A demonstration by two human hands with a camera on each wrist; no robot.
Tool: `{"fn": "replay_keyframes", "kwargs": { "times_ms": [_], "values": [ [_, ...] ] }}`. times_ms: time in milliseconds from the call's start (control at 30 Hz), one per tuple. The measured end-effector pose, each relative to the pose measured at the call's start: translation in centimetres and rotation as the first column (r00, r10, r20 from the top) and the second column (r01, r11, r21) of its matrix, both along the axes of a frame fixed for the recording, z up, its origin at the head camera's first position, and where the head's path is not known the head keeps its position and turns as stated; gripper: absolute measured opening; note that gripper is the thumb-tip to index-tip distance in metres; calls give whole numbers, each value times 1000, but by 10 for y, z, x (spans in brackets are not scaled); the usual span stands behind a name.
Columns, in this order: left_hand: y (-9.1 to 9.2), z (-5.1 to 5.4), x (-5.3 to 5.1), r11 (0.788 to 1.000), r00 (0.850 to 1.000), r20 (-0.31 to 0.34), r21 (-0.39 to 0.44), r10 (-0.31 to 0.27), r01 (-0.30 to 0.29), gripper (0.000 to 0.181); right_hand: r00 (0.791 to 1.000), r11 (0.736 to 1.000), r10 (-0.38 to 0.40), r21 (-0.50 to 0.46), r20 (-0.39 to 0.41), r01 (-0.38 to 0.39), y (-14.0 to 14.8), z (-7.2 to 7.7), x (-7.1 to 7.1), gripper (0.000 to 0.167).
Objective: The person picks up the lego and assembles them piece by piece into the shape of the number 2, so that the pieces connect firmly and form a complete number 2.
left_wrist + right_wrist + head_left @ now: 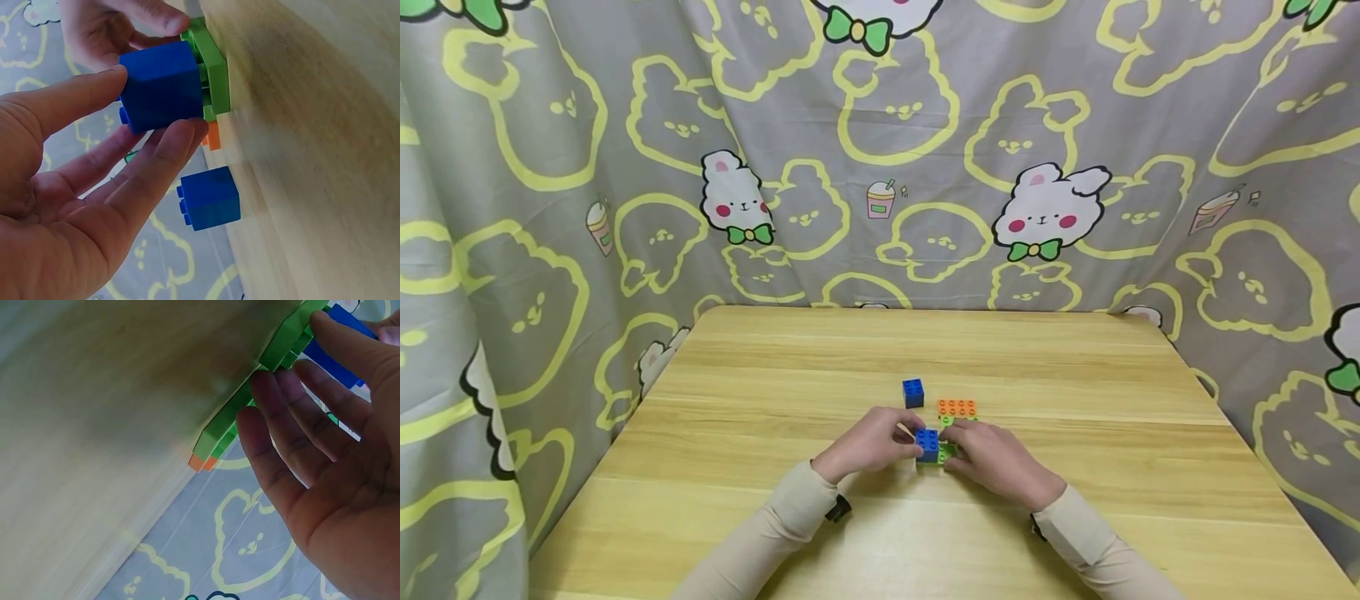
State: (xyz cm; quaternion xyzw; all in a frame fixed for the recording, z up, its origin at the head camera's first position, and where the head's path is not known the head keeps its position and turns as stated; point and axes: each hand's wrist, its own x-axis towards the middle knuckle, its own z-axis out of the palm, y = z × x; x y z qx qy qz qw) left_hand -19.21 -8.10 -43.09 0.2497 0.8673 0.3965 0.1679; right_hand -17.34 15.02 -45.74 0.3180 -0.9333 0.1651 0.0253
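A person in pale sleeves [805,504] works with both hands over toy building blocks on a wood-grain surface [760,375]. The left hand [872,439] pinches a blue block [927,447], studs up, between thumb and fingers, directly above one end of a near green block [947,453]; whether the two are pressed together or a sliver apart cannot be told. The right hand [1000,462] has its thumb and fingers parted about the other end of that green block, though whether they grip it or merely touch it is unclear.

Beyond the right hand, a far green block [220,425] is half hidden in the head view (the right wrist view shows more of its side), next to an orange block [957,407] whose studs face up. The wrist views catch only a corner of the orange. A second blue block [913,393] stands to the left of the orange one, well apart from the fingers.

Dark gear [837,508] at the left wrist is mostly covered, and at the right wrist only a dark edge shows. A grey curtain [805,125] printed with yellow outlines and white cartoon animals hangs behind, its upper figures cut off by the frame.
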Motion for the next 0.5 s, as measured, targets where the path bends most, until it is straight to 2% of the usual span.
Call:
{"fn": "replay_keyframes", "kwargs": {
  "times_ms": [100,267,400,500],
  "values": [
    [0,-1,0,1000,1000,17,8,1,-1,30,999,998,-20,-51,44,23,1,1,-1,39],
    [-1,-3,0,1000,999,50,20,5,-6,32,991,987,-6,-161,131,28,1,2,-4,51],
    [-1,-3,-1,999,997,79,32,10,-12,31,977,970,35,-242,210,18,-1,5,-5,45],
    [-2,-4,-2,999,997,83,33,8,-11,29,962,963,56,-268,265,18,-3,5,-5,39]
  ]
}}
